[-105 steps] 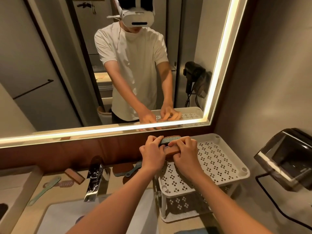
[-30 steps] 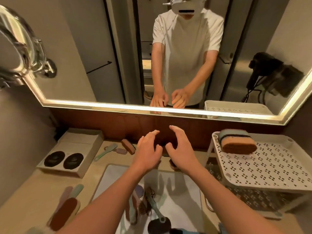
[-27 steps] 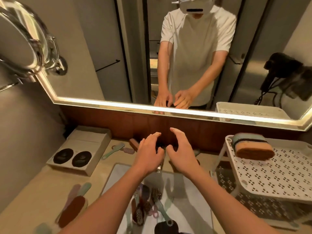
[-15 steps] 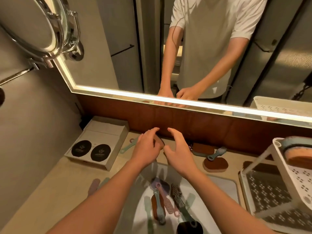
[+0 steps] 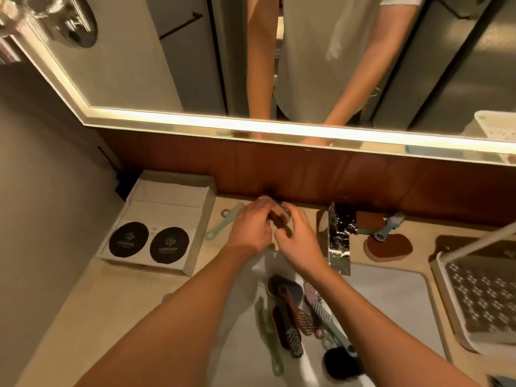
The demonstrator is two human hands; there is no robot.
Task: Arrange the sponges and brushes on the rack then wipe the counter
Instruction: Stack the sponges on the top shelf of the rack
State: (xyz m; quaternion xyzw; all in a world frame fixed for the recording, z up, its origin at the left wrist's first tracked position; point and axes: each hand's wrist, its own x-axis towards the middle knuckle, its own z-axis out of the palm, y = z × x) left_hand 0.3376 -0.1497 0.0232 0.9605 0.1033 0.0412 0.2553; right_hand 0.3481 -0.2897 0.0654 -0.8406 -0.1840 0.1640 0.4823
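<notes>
Now brown sponge (image 5: 280, 220) held btwn L hand (image 5: 250, 229), R hand (image 5: 299, 243).

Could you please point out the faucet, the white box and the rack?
faucet (image 5: 339, 238): head view, on its chrome spout.
white box (image 5: 167, 208): head view, on its top.
rack (image 5: 485, 297): head view, on its perforated shelf.

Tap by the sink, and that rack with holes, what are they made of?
The tap looks like polished metal, probably chrome-plated: it is mirror-shiny and throws bright reflections. The rack looks like matte white plastic: a thin moulded shelf punched with a regular pattern of small holes.
</notes>
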